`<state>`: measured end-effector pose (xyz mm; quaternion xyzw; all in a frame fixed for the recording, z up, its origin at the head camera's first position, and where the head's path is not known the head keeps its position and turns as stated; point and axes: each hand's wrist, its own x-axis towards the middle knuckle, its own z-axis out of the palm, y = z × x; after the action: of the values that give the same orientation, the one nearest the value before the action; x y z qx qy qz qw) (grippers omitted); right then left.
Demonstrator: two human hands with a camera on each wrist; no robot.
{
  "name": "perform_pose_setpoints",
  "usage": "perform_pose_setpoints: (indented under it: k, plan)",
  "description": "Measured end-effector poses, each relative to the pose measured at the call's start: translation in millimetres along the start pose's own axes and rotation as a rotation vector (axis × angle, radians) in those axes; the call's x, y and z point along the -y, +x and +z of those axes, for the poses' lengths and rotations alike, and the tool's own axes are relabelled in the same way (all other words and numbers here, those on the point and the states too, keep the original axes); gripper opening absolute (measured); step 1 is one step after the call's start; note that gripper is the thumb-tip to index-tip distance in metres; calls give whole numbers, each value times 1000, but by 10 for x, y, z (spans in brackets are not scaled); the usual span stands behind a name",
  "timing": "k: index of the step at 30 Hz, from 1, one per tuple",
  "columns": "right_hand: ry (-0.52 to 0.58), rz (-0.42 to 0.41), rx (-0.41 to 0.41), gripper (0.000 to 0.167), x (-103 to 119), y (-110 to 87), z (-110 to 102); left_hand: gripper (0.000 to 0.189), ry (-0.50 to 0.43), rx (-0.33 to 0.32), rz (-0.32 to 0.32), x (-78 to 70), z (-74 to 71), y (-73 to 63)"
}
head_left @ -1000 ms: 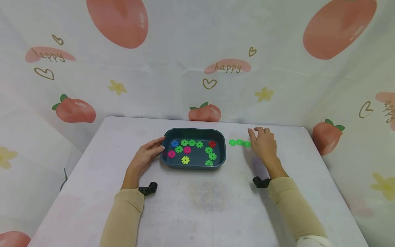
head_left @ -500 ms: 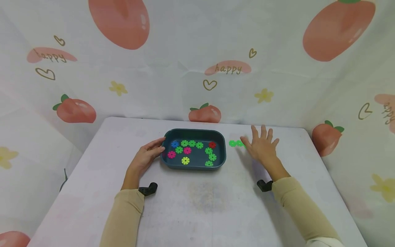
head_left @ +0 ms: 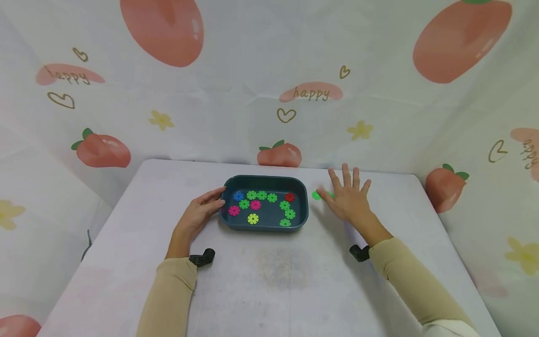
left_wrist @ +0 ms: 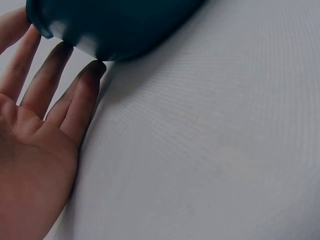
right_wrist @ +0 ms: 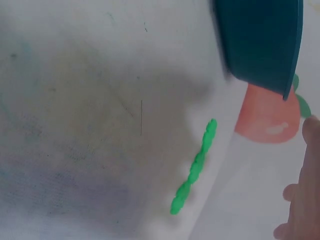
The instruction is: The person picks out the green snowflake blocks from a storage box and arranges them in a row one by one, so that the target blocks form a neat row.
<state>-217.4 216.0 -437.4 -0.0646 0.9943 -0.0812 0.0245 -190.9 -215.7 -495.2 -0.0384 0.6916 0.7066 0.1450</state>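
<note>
A dark teal tray stands on the table with several flat notched plastic discs in it: green discs, pink discs, a blue disc, a red disc and a yellow disc. My left hand holds the tray's left end; fingertips touch its outer wall in the left wrist view. Right of the tray lies a row of green discs, seen as a knobbly green strip in the right wrist view. My right hand, fingers spread, hovers over it, partly hiding it.
The white table carries a brownish stain near its middle. Behind it hangs a white cloth printed with peaches, hearts and flowers. Black wrist cameras sit at both cuffs.
My right hand has spread its fingers and shifted left, covering more of the green row. My left hand and the tray stay where they were.
</note>
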Motion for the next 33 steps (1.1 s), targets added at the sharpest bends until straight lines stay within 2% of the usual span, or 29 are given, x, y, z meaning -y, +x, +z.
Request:
perform_pose_setpoints:
  k: [10,20,33]
  plan:
    - [-40,-98,29,82,169,-44,-1,61,8,6,-3,-2,-13,-13]
    - [-63,-221,5,81,303,-42,-39,59,-1,-5,-12,-6,7,-1]
    - [-62,-450,-47,80,518,-1,52,60,13,-14,-15,-21,7,-2]
